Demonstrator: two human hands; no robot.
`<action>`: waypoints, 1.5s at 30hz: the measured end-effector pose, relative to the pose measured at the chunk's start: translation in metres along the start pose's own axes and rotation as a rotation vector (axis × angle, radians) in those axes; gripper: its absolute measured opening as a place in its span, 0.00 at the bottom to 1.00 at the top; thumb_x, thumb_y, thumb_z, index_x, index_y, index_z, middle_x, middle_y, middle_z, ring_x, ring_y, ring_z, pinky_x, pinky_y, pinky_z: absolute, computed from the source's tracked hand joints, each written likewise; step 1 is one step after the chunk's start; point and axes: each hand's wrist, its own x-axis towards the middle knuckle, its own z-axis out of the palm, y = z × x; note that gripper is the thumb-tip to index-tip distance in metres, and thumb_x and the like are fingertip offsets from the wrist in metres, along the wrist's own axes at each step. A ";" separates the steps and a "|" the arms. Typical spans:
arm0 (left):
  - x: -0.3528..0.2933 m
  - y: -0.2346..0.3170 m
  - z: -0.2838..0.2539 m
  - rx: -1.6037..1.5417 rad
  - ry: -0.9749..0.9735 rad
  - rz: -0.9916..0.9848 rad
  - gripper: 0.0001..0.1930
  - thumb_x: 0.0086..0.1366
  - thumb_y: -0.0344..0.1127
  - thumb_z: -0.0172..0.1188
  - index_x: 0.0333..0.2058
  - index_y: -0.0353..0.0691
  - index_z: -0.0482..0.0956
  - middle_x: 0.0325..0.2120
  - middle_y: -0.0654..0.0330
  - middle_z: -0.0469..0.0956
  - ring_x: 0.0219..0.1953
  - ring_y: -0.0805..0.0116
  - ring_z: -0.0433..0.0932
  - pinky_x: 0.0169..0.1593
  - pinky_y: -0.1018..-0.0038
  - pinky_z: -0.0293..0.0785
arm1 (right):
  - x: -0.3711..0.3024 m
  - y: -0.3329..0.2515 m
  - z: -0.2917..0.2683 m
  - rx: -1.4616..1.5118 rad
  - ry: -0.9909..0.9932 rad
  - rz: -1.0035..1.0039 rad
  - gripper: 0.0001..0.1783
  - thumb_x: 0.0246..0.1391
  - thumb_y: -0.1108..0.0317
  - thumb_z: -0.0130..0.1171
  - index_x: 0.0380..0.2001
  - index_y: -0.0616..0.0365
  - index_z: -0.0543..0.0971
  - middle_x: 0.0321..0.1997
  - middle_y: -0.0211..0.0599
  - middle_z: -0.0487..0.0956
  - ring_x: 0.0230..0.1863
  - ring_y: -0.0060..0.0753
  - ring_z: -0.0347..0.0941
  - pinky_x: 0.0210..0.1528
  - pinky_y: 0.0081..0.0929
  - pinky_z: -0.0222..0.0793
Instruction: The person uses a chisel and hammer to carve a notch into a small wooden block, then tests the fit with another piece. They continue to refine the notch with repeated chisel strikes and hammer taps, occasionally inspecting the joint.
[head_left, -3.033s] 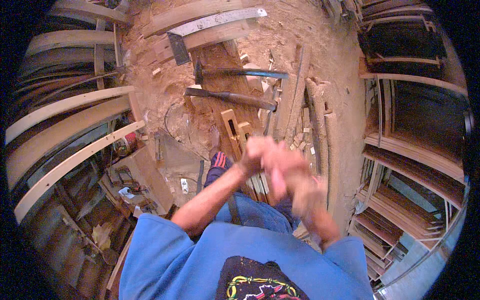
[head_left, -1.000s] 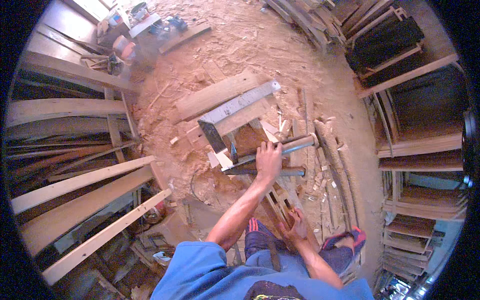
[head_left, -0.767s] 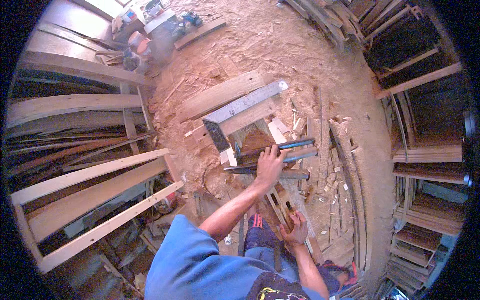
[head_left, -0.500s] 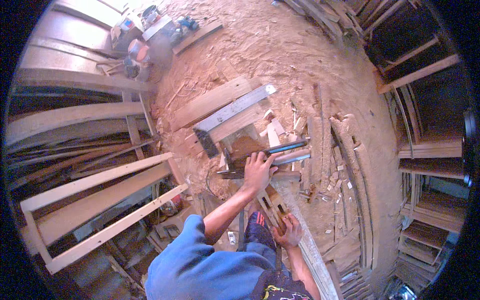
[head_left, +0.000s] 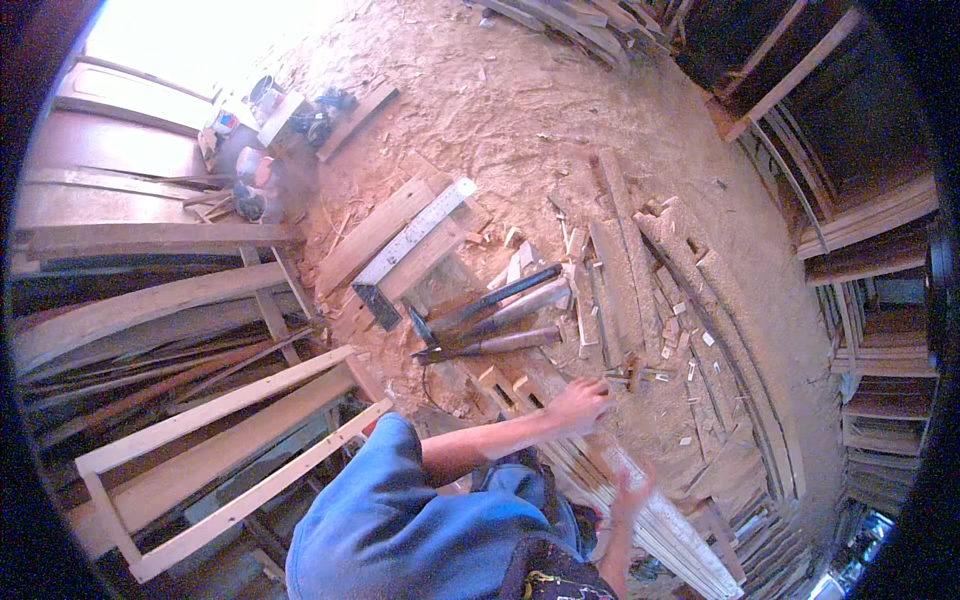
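Observation:
My left hand reaches across to the right above the wooden pieces, its fingers curled; what they hold, if anything, is too small to make out. Lower right, my right hand is blurred, with thumb and fingers apart, over a bundle of long pale wooden strips. A wooden piece with cut slots lies left of my left hand, partly under that forearm. Farther off rest a dark-handled tool that looks like a hammer and a tool with a round brown handle.
A metal-bladed try square lies on boards beyond the tools. Sawdust and offcuts cover the ground, with long planks to the right. A pale wooden frame stands at left; buckets sit at the far left.
My left hand has left the tools and moved right and nearer. My right hand has come off the slotted wood, moving right and down. The view has shifted.

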 end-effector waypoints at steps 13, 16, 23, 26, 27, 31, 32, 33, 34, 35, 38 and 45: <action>-0.027 0.030 0.075 0.171 -0.714 -0.016 0.30 0.50 0.63 0.68 0.45 0.48 0.85 0.40 0.52 0.84 0.44 0.46 0.82 0.51 0.51 0.77 | -0.050 0.250 -0.111 -0.010 0.639 0.585 0.38 0.58 0.42 0.62 0.56 0.65 0.71 0.53 0.48 0.74 0.52 0.48 0.68 0.57 0.44 0.63; -0.028 0.034 0.074 0.115 -0.747 -0.003 0.29 0.51 0.63 0.68 0.46 0.49 0.84 0.42 0.53 0.83 0.48 0.47 0.80 0.55 0.53 0.74 | -0.058 0.274 -0.127 0.064 0.598 0.637 0.38 0.58 0.42 0.62 0.56 0.65 0.71 0.52 0.48 0.74 0.51 0.48 0.69 0.56 0.44 0.63; -0.032 0.055 0.053 0.324 -0.655 0.190 0.26 0.58 0.57 0.62 0.44 0.42 0.82 0.47 0.52 0.80 0.54 0.51 0.77 0.58 0.56 0.74 | -0.080 0.342 -0.173 0.150 0.555 0.726 0.37 0.58 0.42 0.62 0.55 0.66 0.71 0.51 0.48 0.74 0.48 0.47 0.69 0.53 0.43 0.63; -0.043 0.057 0.053 0.362 -0.549 0.242 0.28 0.60 0.64 0.59 0.44 0.46 0.82 0.44 0.55 0.81 0.51 0.51 0.78 0.53 0.55 0.76 | -0.083 0.360 -0.185 0.161 0.549 0.747 0.37 0.58 0.43 0.62 0.55 0.66 0.71 0.50 0.48 0.75 0.47 0.46 0.69 0.51 0.42 0.64; -0.046 0.058 0.054 0.362 -0.518 0.252 0.24 0.61 0.58 0.58 0.45 0.46 0.81 0.46 0.55 0.80 0.53 0.52 0.77 0.54 0.56 0.77 | -0.083 0.365 -0.190 0.165 0.554 0.751 0.37 0.58 0.43 0.62 0.55 0.66 0.71 0.50 0.48 0.75 0.47 0.46 0.69 0.51 0.42 0.64; -0.046 0.071 0.054 0.464 -0.645 0.150 0.16 0.65 0.42 0.55 0.48 0.46 0.79 0.50 0.56 0.78 0.56 0.55 0.76 0.54 0.61 0.78 | -0.078 0.387 -0.208 0.168 0.545 0.750 0.37 0.58 0.43 0.62 0.55 0.66 0.71 0.49 0.48 0.75 0.45 0.46 0.69 0.49 0.42 0.64; -0.043 0.077 0.051 0.482 -0.639 0.136 0.15 0.65 0.40 0.54 0.49 0.46 0.79 0.51 0.57 0.77 0.56 0.56 0.76 0.54 0.63 0.78 | -0.075 0.392 -0.212 0.170 0.554 0.744 0.37 0.57 0.43 0.62 0.55 0.66 0.71 0.49 0.48 0.75 0.45 0.46 0.69 0.48 0.42 0.64; -0.040 0.082 0.046 0.500 -0.612 0.171 0.16 0.64 0.40 0.55 0.49 0.46 0.78 0.51 0.57 0.77 0.55 0.56 0.76 0.53 0.63 0.79 | -0.073 0.397 -0.217 0.169 0.554 0.739 0.37 0.57 0.43 0.62 0.54 0.66 0.71 0.49 0.48 0.75 0.44 0.46 0.69 0.48 0.41 0.64; -0.037 0.088 0.040 0.505 -0.562 0.221 0.16 0.63 0.40 0.55 0.49 0.46 0.78 0.51 0.58 0.77 0.55 0.57 0.76 0.53 0.64 0.79 | -0.070 0.402 -0.221 0.171 0.554 0.732 0.36 0.57 0.43 0.62 0.54 0.66 0.71 0.48 0.48 0.75 0.44 0.45 0.69 0.47 0.41 0.64; -0.034 0.094 0.033 0.512 -0.511 0.271 0.16 0.63 0.40 0.56 0.49 0.45 0.78 0.50 0.58 0.77 0.55 0.58 0.77 0.52 0.64 0.79 | -0.068 0.406 -0.225 0.172 0.548 0.734 0.36 0.57 0.43 0.62 0.54 0.66 0.71 0.48 0.48 0.75 0.44 0.45 0.69 0.47 0.41 0.64; -0.028 0.113 0.018 0.422 -0.438 0.252 0.18 0.59 0.41 0.57 0.47 0.43 0.78 0.50 0.58 0.77 0.54 0.60 0.76 0.54 0.64 0.78 | -0.064 0.417 -0.236 0.173 0.552 0.723 0.36 0.57 0.43 0.62 0.54 0.66 0.72 0.48 0.48 0.76 0.42 0.45 0.69 0.45 0.41 0.64; -0.027 0.132 0.004 0.511 -0.152 0.438 0.22 0.59 0.48 0.60 0.49 0.43 0.77 0.53 0.58 0.74 0.57 0.58 0.73 0.60 0.62 0.72 | -0.060 0.437 -0.268 0.146 0.616 0.686 0.36 0.57 0.44 0.62 0.53 0.67 0.72 0.46 0.48 0.76 0.40 0.44 0.70 0.42 0.40 0.64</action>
